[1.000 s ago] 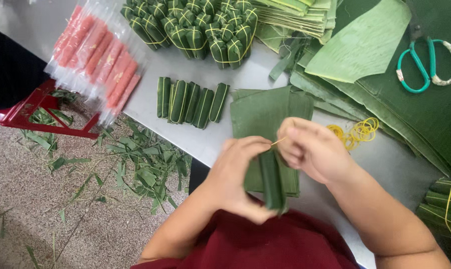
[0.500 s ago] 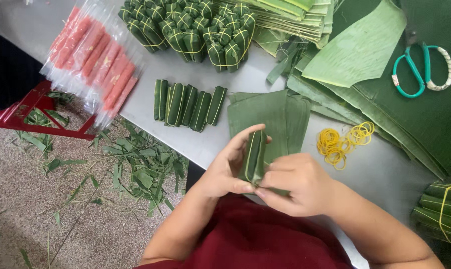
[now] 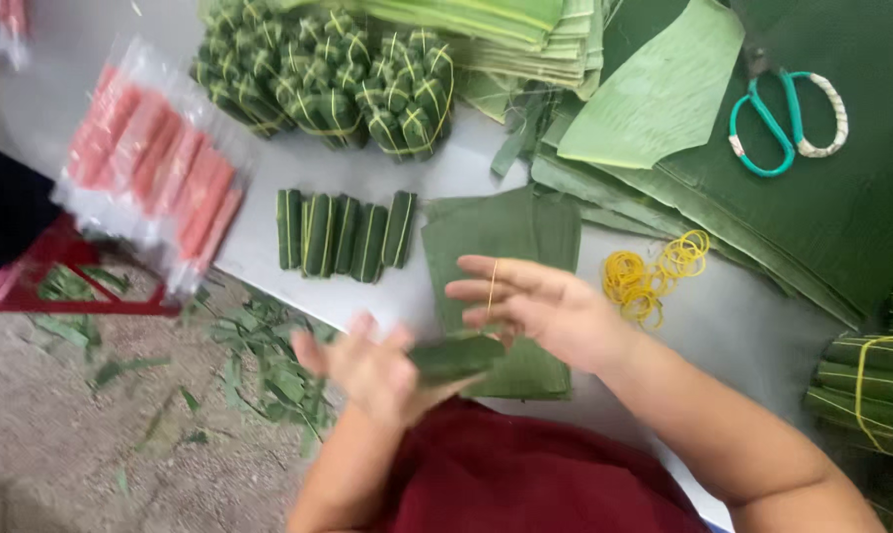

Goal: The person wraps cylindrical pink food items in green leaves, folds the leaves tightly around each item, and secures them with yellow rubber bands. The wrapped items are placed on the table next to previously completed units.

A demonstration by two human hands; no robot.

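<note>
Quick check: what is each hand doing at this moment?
Left hand: blurred, holding a green leaf-wrapped roll.
Right hand: fingers spread, a yellow rubber band stretched across them.

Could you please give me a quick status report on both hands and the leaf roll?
Left hand holds leaf roll. Right hand open, rubber band stretched over its fingers. Nothing between them.

Dark red shirt, bare forearms, no sleeves showing.
</note>
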